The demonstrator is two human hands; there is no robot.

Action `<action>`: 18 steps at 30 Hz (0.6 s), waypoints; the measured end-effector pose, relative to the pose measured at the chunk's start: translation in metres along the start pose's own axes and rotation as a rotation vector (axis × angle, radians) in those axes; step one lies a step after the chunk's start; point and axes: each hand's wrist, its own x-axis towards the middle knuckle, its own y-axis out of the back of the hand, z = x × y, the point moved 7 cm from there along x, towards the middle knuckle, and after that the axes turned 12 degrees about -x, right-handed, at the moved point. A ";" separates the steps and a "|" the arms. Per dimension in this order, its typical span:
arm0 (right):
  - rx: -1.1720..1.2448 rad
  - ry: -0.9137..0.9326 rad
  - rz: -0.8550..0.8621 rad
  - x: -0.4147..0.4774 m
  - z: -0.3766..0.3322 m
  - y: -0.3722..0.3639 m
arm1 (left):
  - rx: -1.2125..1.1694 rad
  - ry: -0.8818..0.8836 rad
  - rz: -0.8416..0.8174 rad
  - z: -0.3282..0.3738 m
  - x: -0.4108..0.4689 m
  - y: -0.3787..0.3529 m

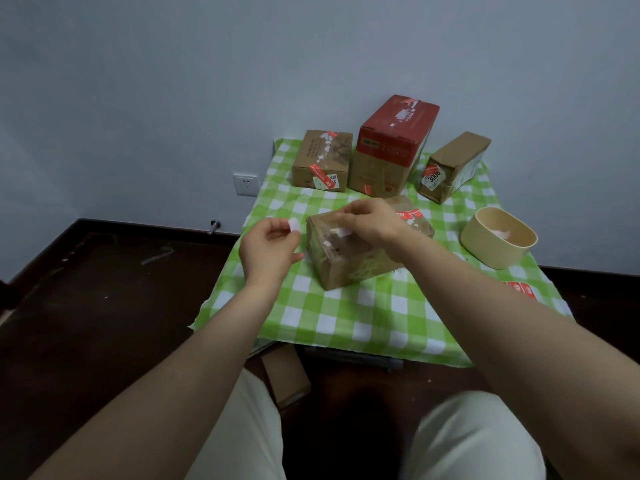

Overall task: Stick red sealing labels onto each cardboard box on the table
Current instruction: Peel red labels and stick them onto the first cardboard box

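— Pinched between the thumb and forefinger of the left hand (270, 245) is a small pale scrap (294, 224), held up just left of the nearest cardboard box (343, 268).

— And the right hand (372, 221)?

— It is over that box's top, with the fingertips drawn close together near the left edge. A whitish bit shows under them, but it is blurred. I cannot tell whether the fingers hold it or only hover there.

— Any red on that box?

— Yes. A red label (408, 214) lies on its top toward the far right corner, just beyond the right wrist. The box sits turned askew in the middle of the green checked cloth (346, 317).

— What stands behind it?

— Three boxes at the wall end of the table. A low brown box (322, 157) is on the left and a tall red-topped box (394, 143) stands just beside it in the middle. A narrow brown box (457, 164) is on the right, set at an angle. Each shows a red sticker on its front face.

— Spare labels?

— A red sheet of labels (521, 289) peeks out at the cloth's right edge, beside the right forearm. A beige tub (485, 244) stands near it, with pale pink scraps inside.
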 end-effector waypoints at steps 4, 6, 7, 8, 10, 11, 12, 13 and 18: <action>0.266 -0.132 -0.093 -0.014 -0.008 0.001 | 0.347 -0.437 -0.127 0.028 -0.014 -0.020; 0.292 -0.128 -0.205 -0.022 -0.015 -0.007 | 0.446 -0.582 -0.164 0.035 -0.021 -0.029; 0.303 -0.112 -0.229 -0.024 -0.017 -0.009 | 0.482 -0.619 -0.183 0.036 -0.024 -0.032; 0.330 -0.094 -0.233 -0.025 -0.018 -0.010 | 0.508 -0.640 -0.199 0.036 -0.026 -0.035; 0.407 -0.065 -0.211 -0.024 -0.019 -0.009 | 0.532 -0.687 -0.222 0.036 -0.029 -0.038; 0.446 -0.055 -0.203 -0.023 -0.018 -0.008 | 0.537 -0.711 -0.229 0.036 -0.030 -0.038; 0.476 -0.049 -0.200 -0.022 -0.018 -0.007 | 0.544 -0.726 -0.234 0.037 -0.031 -0.038; 0.492 -0.044 -0.196 -0.021 -0.017 -0.006 | 0.552 -0.739 -0.235 0.038 -0.033 -0.037; 0.420 0.007 -0.115 -0.020 -0.015 0.007 | 0.594 -0.772 -0.213 0.042 -0.036 -0.034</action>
